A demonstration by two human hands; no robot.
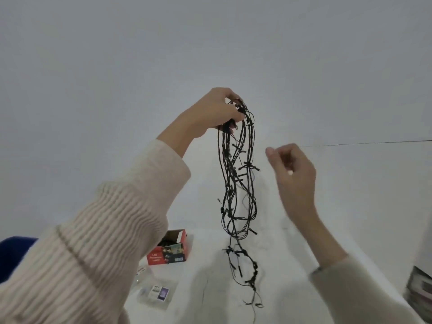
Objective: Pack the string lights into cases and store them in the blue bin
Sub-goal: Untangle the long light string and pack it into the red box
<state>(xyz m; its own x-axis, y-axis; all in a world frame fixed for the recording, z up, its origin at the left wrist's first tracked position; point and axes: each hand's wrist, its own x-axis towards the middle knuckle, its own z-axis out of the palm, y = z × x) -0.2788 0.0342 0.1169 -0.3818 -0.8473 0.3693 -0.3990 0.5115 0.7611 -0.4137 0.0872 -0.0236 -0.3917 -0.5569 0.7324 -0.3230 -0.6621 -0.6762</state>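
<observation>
String lights [236, 174] pinched high by left hand [215, 111]; loops should be gathered by half-curled, empty right hand [292, 169] before the open red case [170, 251] is loaded.

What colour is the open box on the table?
Red box, with a picture on its side; head view.

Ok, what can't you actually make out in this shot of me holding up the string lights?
- Blue bin, head view: cut off by the left edge and hidden behind the sleeve.
- Red case: label text too small and blurred; contents dark.
- Clear packet: blurred print.
- Right hand: motion-blurred; what it pinches is unclear.
- Object at right edge: cut off.
</observation>
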